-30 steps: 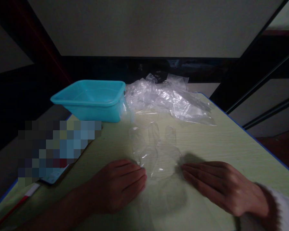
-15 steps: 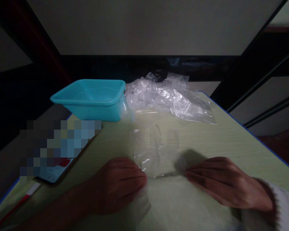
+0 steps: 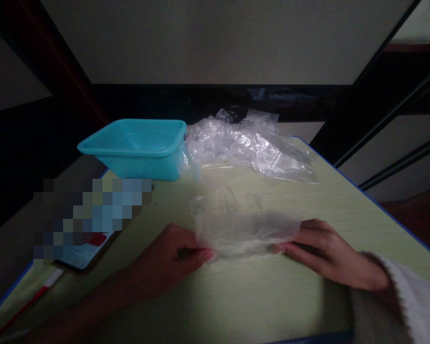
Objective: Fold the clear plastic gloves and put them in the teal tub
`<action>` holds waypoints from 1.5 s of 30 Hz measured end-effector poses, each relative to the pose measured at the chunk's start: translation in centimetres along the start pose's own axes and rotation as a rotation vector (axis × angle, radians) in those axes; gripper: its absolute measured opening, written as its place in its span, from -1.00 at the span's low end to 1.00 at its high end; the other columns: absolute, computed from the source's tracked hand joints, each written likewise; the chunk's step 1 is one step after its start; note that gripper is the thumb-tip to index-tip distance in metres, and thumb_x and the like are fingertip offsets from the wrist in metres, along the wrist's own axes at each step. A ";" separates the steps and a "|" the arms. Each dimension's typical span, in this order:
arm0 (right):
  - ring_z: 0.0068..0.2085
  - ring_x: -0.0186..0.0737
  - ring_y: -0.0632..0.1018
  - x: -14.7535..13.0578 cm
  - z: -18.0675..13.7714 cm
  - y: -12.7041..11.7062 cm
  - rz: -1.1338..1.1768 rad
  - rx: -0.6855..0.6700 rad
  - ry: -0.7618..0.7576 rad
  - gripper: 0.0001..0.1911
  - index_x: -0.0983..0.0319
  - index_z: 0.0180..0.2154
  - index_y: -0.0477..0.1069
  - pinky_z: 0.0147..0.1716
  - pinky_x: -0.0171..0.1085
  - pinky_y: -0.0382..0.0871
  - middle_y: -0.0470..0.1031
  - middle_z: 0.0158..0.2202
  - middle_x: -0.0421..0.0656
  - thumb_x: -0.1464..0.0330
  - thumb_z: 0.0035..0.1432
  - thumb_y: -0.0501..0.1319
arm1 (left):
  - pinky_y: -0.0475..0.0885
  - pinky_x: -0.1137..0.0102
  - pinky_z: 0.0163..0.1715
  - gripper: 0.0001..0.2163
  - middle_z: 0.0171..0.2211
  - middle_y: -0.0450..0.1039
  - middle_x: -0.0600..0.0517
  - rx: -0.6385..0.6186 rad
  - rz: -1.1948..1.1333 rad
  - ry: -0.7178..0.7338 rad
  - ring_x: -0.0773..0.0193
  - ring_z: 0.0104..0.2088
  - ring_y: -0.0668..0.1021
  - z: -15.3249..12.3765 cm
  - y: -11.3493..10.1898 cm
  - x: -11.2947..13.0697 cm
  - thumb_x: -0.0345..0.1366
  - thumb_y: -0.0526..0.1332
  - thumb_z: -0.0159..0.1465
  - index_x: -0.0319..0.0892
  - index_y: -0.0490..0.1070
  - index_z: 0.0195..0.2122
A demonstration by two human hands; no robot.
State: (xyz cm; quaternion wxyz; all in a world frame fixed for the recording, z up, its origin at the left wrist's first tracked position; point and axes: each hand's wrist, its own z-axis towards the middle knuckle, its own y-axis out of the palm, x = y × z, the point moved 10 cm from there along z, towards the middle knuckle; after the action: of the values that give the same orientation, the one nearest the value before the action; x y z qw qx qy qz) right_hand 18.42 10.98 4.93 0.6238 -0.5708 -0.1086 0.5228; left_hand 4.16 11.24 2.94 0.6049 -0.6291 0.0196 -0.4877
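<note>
A clear thin plastic glove [image 3: 243,229] lies on the pale green table [image 3: 258,296], its near part folded up over itself between my hands. My left hand [image 3: 172,260] pinches the glove's left edge with thumb and fingertips. My right hand [image 3: 326,253] pinches its right edge, fingers closed on the film. The glove's finger outlines show faintly just beyond the fold.
A turquoise plastic tub [image 3: 136,145] stands at the back left. A heap of clear plastic film [image 3: 247,143] lies at the back middle. A blurred-out patch and a phone-like flat object [image 3: 82,253] sit at the left, with a red-and-white stick [image 3: 25,303] near the front left edge.
Both hands went from lying flat beside the glove to pinching its edges, and the near part of the glove has been lifted and folded away from me.
</note>
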 end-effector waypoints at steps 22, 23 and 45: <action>-0.59 -0.42 0.34 4.4 0.4 2.2 0.405 -0.043 0.380 -0.79 0.28 -0.22 0.37 -0.63 -0.43 0.15 0.32 -0.61 -0.29 0.27 0.23 0.09 | 0.31 0.53 -0.62 -0.83 -0.64 0.43 0.11 0.030 -0.696 -0.633 0.35 -0.60 0.49 -0.9 2.8 -5.6 -0.19 0.15 0.04 -0.18 0.29 -0.56; -0.59 -0.42 0.32 4.5 0.4 2.1 0.411 -0.025 0.391 -0.79 0.27 -0.24 0.36 -0.63 -0.43 0.15 0.30 -0.62 -0.30 0.26 0.22 0.10 | 0.27 0.55 -0.66 -0.85 -0.67 0.39 0.15 0.052 -0.686 -0.644 0.37 -0.63 0.46 -1.0 2.6 -5.8 -0.20 0.16 0.03 -0.17 0.28 -0.55; -0.51 -0.36 0.47 6.8 -0.2 2.1 0.646 0.223 0.569 -0.18 0.25 0.23 -0.09 -0.50 -0.36 0.39 0.42 -0.50 -0.29 0.42 -0.02 0.23 | 0.26 0.58 -0.78 -0.49 -0.56 0.30 0.26 0.382 -0.627 -0.735 0.42 -0.71 0.41 -1.8 -0.3 -6.6 -0.36 0.26 -0.11 -0.11 0.13 -0.11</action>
State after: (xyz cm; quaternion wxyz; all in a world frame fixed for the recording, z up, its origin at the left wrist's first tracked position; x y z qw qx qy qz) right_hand 20.38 15.70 -0.04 0.4910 -0.6260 0.3085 0.5214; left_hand -0.69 14.06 -1.09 0.5005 -0.6130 -0.4729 -0.3873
